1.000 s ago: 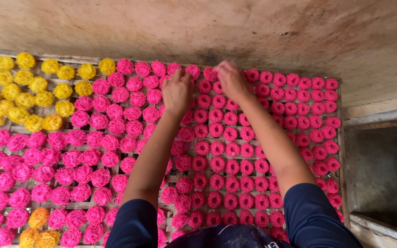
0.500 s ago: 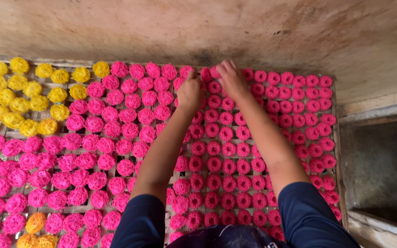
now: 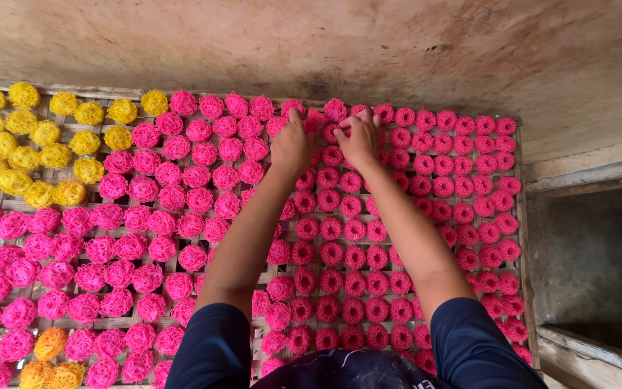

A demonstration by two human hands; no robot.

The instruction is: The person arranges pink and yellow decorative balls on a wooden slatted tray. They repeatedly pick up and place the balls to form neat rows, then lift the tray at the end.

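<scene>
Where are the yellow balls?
In the head view, the yellow balls sit at the rack's far left corner, beside the pink balls, left of both hands.

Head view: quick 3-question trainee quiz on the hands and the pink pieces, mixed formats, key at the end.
1. True or false: both hands are at the far edge of the rack.
2. Which colour fills the far left corner? A) yellow B) blue C) green
3. Fill in: the pink pieces on the right lie in neat ____.

Key: 1 true: left hand and right hand meet there. 2 A, yellow pieces. 3 rows.
</scene>
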